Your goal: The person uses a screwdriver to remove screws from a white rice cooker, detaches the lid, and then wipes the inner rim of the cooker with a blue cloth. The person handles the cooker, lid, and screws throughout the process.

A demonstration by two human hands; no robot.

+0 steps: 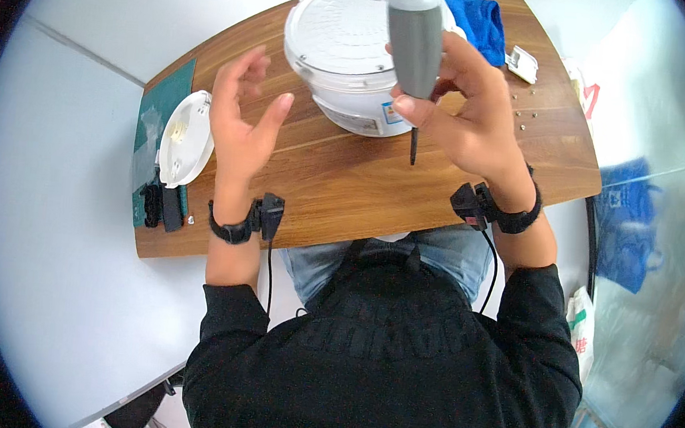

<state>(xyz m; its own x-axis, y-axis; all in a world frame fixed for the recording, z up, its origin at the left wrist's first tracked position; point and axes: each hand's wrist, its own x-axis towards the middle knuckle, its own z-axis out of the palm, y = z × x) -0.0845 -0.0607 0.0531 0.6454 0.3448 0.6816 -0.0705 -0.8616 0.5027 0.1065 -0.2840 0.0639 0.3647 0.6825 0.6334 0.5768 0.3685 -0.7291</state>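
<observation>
A screwdriver (414, 55) with a thick grey handle is held in my right hand (474, 120), its dark shaft pointing down toward me. Behind the tool stands a round white appliance (340, 41), with small screws around its flat top and a dark opening at the far side. It resembles a rice cooker body turned over, though its kind is not certain. Left of the appliance, my left hand (244, 130) is raised with fingers apart and nothing in it. The screwdriver partly hides the appliance's right side.
An oval white cover (187, 139) leans over a green mat (150, 121) at the left, above dark objects (171, 209). To the right lie a blue cloth (478, 23), a small white part (523, 65) and several tiny screws (525, 113) on the wooden table (344, 190).
</observation>
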